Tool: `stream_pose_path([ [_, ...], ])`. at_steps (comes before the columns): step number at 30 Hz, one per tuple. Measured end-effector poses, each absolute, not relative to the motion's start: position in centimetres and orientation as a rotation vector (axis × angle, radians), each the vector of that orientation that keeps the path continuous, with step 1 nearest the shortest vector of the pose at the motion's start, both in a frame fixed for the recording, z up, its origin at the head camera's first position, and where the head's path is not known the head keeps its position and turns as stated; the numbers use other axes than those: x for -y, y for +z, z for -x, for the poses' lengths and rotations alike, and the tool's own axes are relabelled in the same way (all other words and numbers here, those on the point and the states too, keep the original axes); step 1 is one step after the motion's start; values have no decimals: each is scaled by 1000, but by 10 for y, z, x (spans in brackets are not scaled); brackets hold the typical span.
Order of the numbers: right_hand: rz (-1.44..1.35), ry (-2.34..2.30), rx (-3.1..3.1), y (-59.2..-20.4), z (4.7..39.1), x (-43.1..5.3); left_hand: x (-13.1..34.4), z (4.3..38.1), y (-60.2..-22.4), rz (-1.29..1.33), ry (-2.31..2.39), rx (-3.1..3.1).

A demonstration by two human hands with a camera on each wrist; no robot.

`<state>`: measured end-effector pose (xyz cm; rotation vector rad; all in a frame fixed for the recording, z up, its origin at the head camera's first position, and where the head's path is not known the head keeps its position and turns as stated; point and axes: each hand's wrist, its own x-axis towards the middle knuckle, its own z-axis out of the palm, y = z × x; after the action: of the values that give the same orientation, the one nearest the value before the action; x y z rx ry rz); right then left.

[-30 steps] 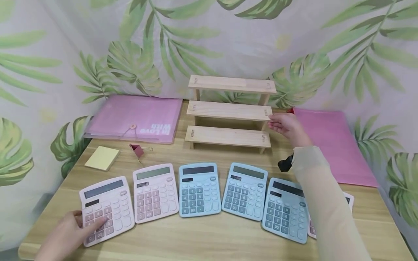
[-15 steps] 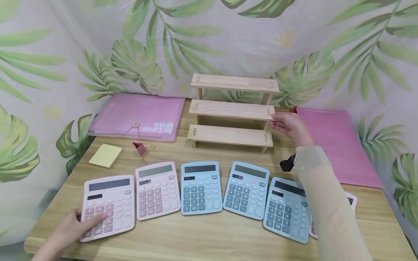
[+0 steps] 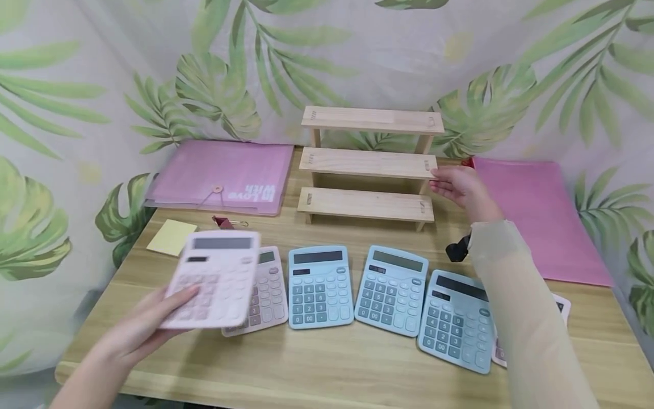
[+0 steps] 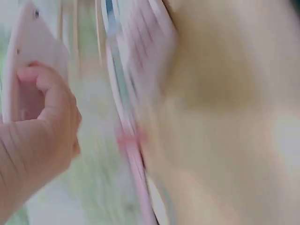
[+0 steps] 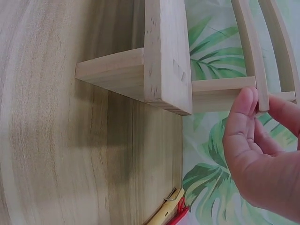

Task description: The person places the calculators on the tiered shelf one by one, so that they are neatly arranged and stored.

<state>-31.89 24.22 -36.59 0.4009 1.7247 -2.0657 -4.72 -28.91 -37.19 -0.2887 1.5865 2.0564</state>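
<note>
A pale pink calculator (image 3: 225, 287) is up off the table in my left hand (image 3: 135, 329), the thumb over its keys and the fingers under it. Its plain back (image 4: 40, 40) shows in the left wrist view, which is blurred. Behind it, partly covered, lies a second pink calculator (image 3: 268, 298). My right hand (image 3: 462, 190) pinches the right end of the middle step of a three-step wooden stand (image 3: 368, 163). In the right wrist view the thumb and fingers of the right hand (image 5: 258, 150) meet at that board's end.
Several blue calculators (image 3: 320, 289) lie in an arc, with another pink calculator (image 3: 561, 307) partly under my right sleeve. Pink folders (image 3: 219, 176) flank the stand. Yellow sticky notes (image 3: 172, 237), a dark red binder clip (image 3: 223, 222) and a black object (image 3: 458, 250) lie nearby.
My left hand has lifted the pink calculator off the table and carried it right and forward, over part of its neighbour. The right hand keeps its hold on the stand.
</note>
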Motion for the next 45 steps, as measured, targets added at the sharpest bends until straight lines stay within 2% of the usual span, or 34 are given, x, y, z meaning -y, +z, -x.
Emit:
stream_pose_path([
  [7, -418, -2028, -1749, -368, 317, -239, 177, 128, -345, 254, 1922, -1508],
  [11, -427, -2000, -1774, -371, 315, -239, 137, 169, -349, 308, 1943, -1415],
  [15, -377, -1986, -1807, -370, 315, -236, 116, 195, -357, 411, 2024, -1333],
  [26, -352, -1950, -1845, -367, 320, -233, 99, 224, -382, 539, 2119, -1372],
  [37, -349, -1963, -1849, -363, 319, -237, 101, 226, -396, 482, 2126, -1501],
  [45, -356, -1959, -1853, -364, 322, -240, 86, 231, -403, 655, 2167, -1690],
])
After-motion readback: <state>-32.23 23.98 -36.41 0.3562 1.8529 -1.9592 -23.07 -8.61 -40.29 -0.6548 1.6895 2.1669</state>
